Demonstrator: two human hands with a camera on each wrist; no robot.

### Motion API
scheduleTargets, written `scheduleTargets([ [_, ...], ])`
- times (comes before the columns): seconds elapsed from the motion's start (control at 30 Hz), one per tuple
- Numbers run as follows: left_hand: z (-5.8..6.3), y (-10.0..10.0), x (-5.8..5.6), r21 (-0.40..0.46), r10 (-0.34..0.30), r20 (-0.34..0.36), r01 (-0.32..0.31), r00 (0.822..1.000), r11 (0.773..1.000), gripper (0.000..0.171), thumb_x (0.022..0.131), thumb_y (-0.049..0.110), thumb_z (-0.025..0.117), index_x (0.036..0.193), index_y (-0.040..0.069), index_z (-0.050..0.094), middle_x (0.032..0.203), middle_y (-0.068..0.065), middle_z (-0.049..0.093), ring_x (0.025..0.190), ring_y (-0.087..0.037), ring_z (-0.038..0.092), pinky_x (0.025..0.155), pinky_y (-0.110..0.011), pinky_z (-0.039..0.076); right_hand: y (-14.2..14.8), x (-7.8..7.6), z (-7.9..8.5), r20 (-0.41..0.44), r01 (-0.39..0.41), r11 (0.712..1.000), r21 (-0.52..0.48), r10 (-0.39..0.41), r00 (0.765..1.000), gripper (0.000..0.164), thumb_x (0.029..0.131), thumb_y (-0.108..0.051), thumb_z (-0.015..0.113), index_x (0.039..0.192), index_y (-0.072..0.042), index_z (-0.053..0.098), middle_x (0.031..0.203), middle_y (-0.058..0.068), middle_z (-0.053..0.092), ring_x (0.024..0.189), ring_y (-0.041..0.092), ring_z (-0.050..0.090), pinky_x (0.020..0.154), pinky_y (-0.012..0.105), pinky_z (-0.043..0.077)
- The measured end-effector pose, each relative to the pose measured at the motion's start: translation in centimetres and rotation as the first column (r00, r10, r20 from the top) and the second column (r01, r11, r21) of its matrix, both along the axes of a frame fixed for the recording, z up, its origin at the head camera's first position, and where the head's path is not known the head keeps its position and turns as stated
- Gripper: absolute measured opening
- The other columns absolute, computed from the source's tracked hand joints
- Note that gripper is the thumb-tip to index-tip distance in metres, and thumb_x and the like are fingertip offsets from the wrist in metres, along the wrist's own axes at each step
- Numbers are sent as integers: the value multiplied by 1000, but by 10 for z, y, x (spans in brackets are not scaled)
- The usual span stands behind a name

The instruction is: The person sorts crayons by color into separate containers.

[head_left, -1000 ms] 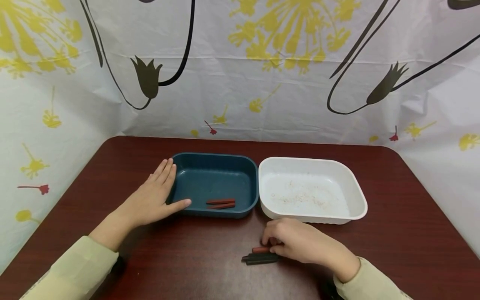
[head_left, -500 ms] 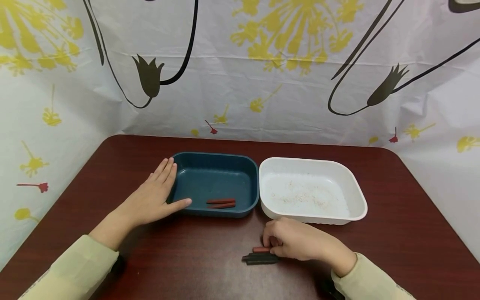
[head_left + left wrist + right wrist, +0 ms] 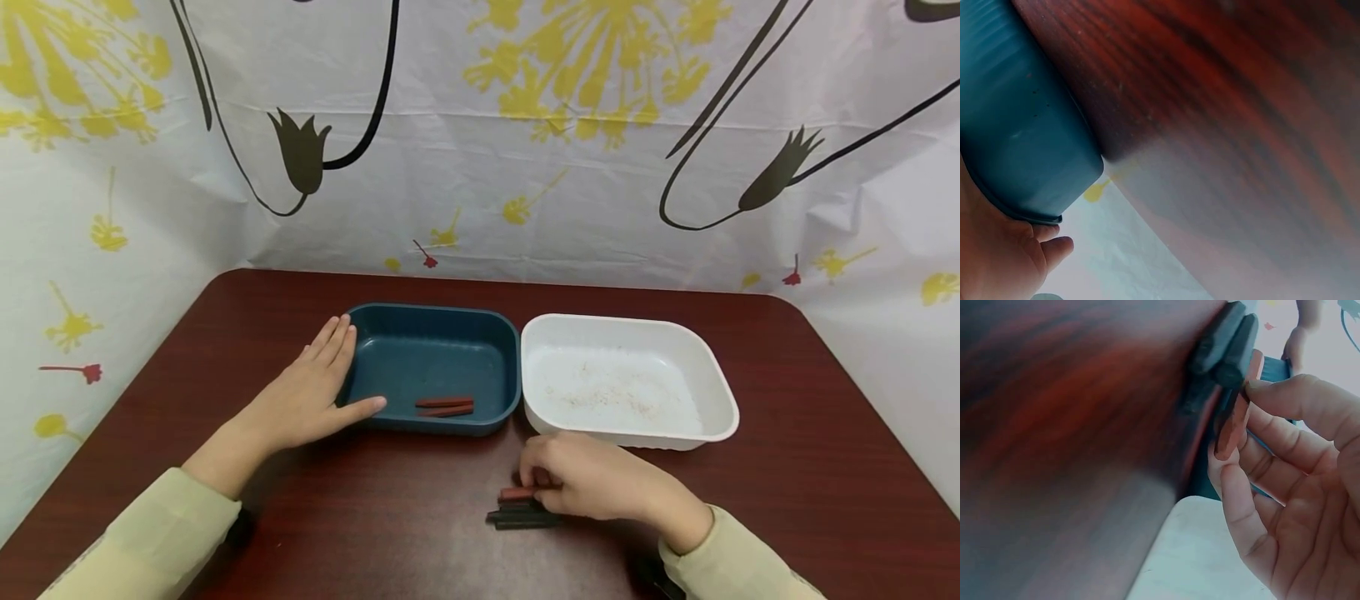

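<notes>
My left hand [image 3: 307, 396] lies with straight fingers along the left end of a dark teal tray [image 3: 435, 315], its thumb at the near rim. Two red-brown sticks [image 3: 444, 402] lie inside that tray. Just in front of the white tray [image 3: 630, 440], my right hand [image 3: 592, 479] pinches another red-brown stick [image 3: 1235, 425] between thumb and fingers. Several black sticks [image 3: 521, 518] lie side by side on the table right next to it, their right ends partly behind the hand. In the right wrist view the black sticks [image 3: 1225, 347] look thick and blunt-ended.
The white tray stands right beside the teal one and has light brown crumbs on its floor. Both stand on a dark red-brown wooden table [image 3: 375, 517]. A white flower-patterned sheet [image 3: 420, 192] hangs behind and at the sides.
My right hand's fingers have closed on the red-brown stick and shifted it slightly left along the black ones. My left hand stays at the teal tray.
</notes>
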State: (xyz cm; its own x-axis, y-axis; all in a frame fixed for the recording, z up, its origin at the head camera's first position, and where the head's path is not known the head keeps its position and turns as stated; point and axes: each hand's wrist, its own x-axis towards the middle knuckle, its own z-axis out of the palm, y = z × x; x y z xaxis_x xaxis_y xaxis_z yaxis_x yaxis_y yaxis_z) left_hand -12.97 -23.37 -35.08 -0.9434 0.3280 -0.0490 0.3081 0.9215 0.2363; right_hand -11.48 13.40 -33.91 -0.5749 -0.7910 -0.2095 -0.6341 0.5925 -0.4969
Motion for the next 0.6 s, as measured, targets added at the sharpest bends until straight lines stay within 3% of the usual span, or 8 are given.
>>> scheduleTargets([
  [0.17, 0, 0, 0, 1, 1, 1, -1, 1000, 1000, 108, 92, 71, 47, 157, -5, 8, 167, -20, 0, 155, -39, 1, 120, -60, 19, -6, 0, 7, -17, -12, 1000, -7, 12, 1000, 18, 86, -7, 68, 89, -25, 66, 82, -15, 56, 69, 1, 50, 61, 18, 44],
  [0.43, -3, 0, -1, -13, 2, -5, -2, 1000, 1000, 109, 91, 73, 46, 157, -5, 8, 167, -20, 0, 155, -39, 1, 120, -60, 19, -16, -3, 14, -50, -84, 988, -131, 78, 996, 16, 90, -6, 66, 91, -21, 66, 88, -14, 59, 75, 0, 52, 69, 16, 47],
  [0.6, -2, 0, -1, -24, 3, -10, -3, 1000, 1000, 109, 91, 73, 47, 157, -5, 9, 167, -20, 1, 155, -40, 2, 120, -61, 19, -23, -7, 17, -90, -90, 980, -176, 75, 993, 14, 90, -6, 66, 94, -19, 67, 88, -11, 59, 76, 3, 52, 69, 17, 47],
])
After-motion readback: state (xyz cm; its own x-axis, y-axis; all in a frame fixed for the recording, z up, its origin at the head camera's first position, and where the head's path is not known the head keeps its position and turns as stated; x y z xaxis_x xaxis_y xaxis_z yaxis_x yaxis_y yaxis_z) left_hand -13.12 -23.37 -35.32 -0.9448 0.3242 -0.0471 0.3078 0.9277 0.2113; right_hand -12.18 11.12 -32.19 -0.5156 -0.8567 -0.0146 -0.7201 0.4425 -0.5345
